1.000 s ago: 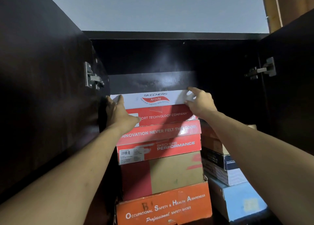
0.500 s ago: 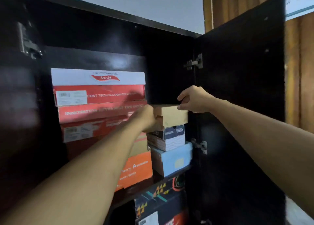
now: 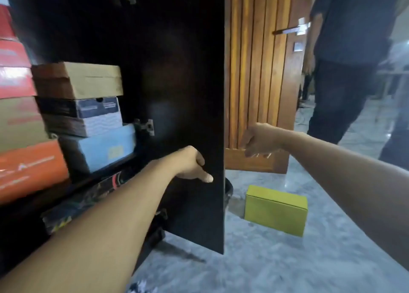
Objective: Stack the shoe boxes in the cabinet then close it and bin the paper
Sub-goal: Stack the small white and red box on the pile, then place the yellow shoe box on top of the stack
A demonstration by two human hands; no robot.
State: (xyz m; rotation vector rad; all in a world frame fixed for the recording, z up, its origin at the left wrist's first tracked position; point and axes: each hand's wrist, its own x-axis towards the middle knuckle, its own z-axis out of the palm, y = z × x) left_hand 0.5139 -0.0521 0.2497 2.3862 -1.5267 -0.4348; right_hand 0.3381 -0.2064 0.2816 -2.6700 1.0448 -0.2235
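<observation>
The dark cabinet's right door point(image 3: 181, 75) stands open, edge toward me. Inside on the left are stacked shoe boxes: red and orange ones point(image 3: 17, 106) at the far left, then a tan box point(image 3: 88, 80) on a navy-and-white box point(image 3: 97, 115) on a light blue box point(image 3: 101, 148). A yellow-green box point(image 3: 275, 209) lies on the floor right of the door. My left hand point(image 3: 192, 166) hovers in front of the door's inner face, fingers loosely curled, holding nothing. My right hand point(image 3: 259, 141) hangs beyond the door's outer edge, fingers loosely curled down, empty.
A black bin's rim point(image 3: 229, 190) peeks out behind the door's lower edge. A slatted wooden door point(image 3: 261, 71) with a metal handle stands behind. A person in dark clothes point(image 3: 345, 60) stands at the right on the grey marble floor point(image 3: 287, 266).
My view swung down and right, away from the stacks. Both hands left the tan box and dropped lower, the left before the door, the right past its edge.
</observation>
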